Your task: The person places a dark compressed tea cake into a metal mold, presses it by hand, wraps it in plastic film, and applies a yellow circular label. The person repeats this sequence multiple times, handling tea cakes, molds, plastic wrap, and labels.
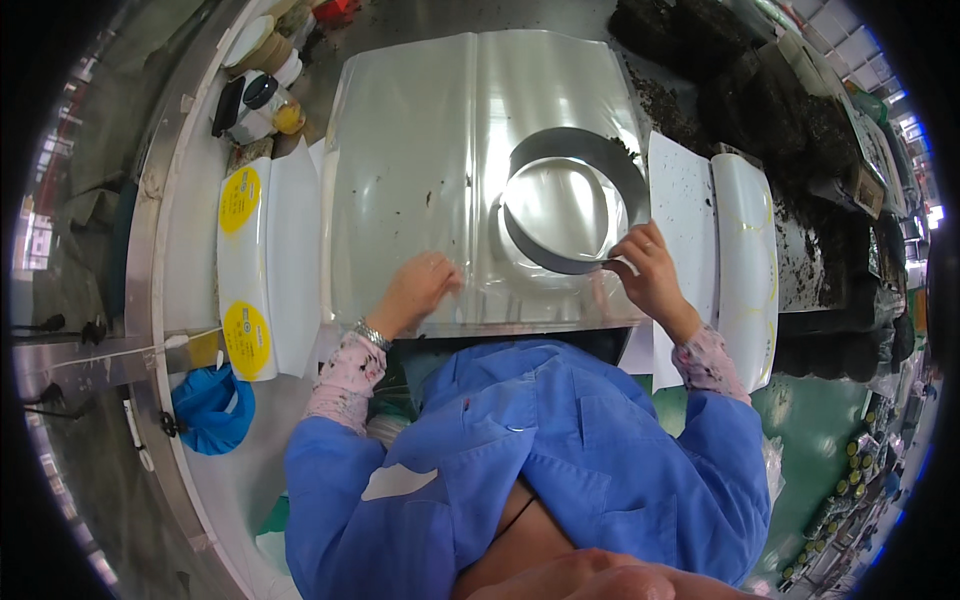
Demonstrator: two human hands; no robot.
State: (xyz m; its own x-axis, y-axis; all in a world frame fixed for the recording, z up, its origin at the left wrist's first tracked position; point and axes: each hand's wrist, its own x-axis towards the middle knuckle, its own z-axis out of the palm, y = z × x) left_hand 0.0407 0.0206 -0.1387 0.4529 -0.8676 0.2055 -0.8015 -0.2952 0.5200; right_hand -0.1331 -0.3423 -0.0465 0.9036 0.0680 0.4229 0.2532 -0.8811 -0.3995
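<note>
My right hand pinches the lower right rim of a grey metal ring, a wide band bent into a circle. The ring rests on or just over the right half of a stack of clear plastic sheets; I cannot tell if it touches them. My left hand, with a metal watch band at the wrist, is over the lower middle of the sheets, fingers curled and slightly blurred. It appears to hold nothing. Small dark crumbs lie on the sheets, and some cling near the ring's upper right side.
Rolled white printed sheets with yellow circles lie left, another white roll right. A lidded jar stands upper left. Dark soil-like blocks and loose crumbs cover the upper right. A blue cloth or bag hangs at lower left.
</note>
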